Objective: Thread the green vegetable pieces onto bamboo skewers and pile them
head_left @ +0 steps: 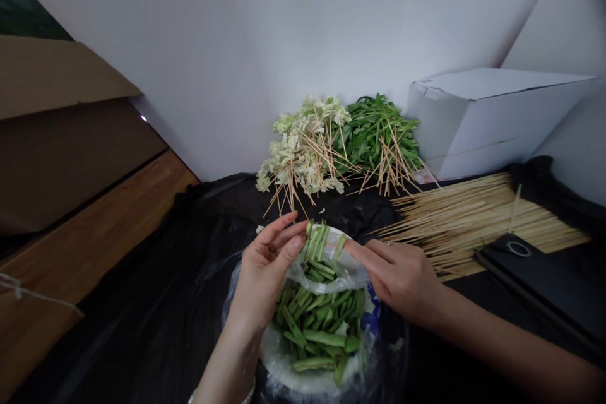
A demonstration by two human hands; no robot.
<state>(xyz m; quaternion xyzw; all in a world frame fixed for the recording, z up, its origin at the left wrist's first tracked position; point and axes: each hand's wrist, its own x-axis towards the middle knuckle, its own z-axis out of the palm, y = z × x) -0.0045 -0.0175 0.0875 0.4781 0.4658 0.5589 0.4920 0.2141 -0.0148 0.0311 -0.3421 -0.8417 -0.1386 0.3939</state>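
Nearest the person, a white bowl (284,363) lined with clear plastic film (331,274) sits on a black plastic sheet (156,303) that covers the work surface. The bowl is well filled with cut green beans (322,325).

Above the far rim of the bowl, the left hand (265,265) pinches a short row of bean pieces (318,241) between thumb and fingertips. The pieces stand side by side, roughly upright. The right hand (402,278) comes in from the right with its fingers stretched and close together, tips at the right end of that row. Whether it grips a stick or merely touches the pieces cannot be told. No skewer is visible through the row.

Right of the hands, a broad bundle of bare bamboo skewers (478,218) lies fanned on the sheet, with a black flat case (534,265) resting against its near edge.

Farther off, against the wall, lie two finished heaps: skewered pale cabbage (303,145) on the left and skewered leafy greens (374,132) just beside it on the right. A white box (487,120) stands right of them. A cardboard box (57,132) stands at far left.

Assessment: two vegetables appear done. No heap of skewered beans is in view, so the bean lot appears barely begun, with most stock and sticks unused.
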